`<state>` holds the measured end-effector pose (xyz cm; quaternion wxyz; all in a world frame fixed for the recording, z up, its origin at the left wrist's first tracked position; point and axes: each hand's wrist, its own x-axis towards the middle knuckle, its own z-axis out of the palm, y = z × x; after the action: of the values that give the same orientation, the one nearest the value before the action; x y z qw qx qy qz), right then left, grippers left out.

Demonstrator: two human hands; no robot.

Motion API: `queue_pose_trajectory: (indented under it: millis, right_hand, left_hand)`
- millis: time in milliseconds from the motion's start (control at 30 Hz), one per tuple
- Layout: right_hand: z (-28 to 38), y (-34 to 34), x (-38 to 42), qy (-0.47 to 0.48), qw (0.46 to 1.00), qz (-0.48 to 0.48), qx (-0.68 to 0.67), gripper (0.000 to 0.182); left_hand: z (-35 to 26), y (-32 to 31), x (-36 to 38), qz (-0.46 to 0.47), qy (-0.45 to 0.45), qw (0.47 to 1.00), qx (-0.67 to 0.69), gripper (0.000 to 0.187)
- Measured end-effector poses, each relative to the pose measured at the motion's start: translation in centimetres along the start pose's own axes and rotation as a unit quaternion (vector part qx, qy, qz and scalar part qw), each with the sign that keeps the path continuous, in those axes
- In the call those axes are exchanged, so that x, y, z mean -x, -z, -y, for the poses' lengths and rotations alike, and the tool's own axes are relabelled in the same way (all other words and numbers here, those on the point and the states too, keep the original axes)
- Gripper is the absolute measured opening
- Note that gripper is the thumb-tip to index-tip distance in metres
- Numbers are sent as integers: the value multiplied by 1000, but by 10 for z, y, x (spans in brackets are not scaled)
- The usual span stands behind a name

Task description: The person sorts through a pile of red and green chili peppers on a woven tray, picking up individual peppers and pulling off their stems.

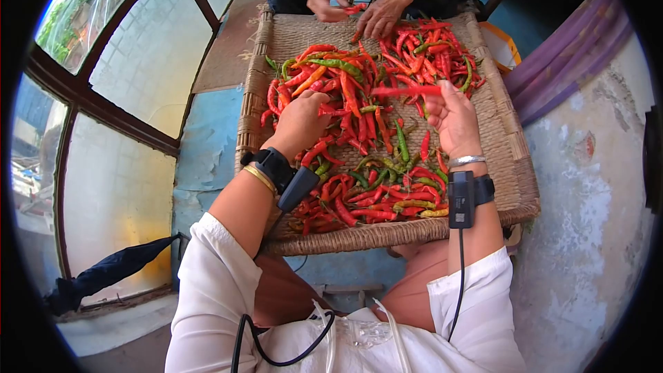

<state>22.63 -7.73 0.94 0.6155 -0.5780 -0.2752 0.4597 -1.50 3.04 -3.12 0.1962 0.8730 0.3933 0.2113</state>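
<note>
Right hand [454,119] has a red chili [407,90] pinched by one end, out over the chili piles [366,126]. Left hand [302,123] is in among them, fingertips hidden, so can't tell its grip. Mid-sorting, I'd guess; next move probably calls for loosening the right grip.

Daylight enters through the windows [117,200] at left, glaring in the upper pane [83,17], and lights the worktop [498,141] with soft shadows and the peppers [375,214] in reasonable focus, while the upper right falls near black and fisheye distortion bows the window frames [132,123] inside vignetted edges.
</note>
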Motion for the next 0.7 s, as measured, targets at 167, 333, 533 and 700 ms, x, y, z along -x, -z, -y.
queue_pose_trajectory:
  millis: [167, 333, 533, 700]
  right_hand:
    - [-11, -16, 6, -49, 998, -2, -44, 43]
    - [-12, -39, 17, -60, 982, 125, 130, 32]
    - [-22, -58, 31, 11, 963, 168, 211, 26]
    - [-25, -61, 34, -84, 970, 206, 96, 15]
  left_hand:
    - [1, -8, 2, 105, -14, 993, -58, 24]
    - [-11, -3, -2, 112, -57, 991, -47, 14]
    - [-48, 14, 2, 140, 162, 848, 485, 11]
    - [-49, 14, 5, 153, 187, 706, 665, 8]
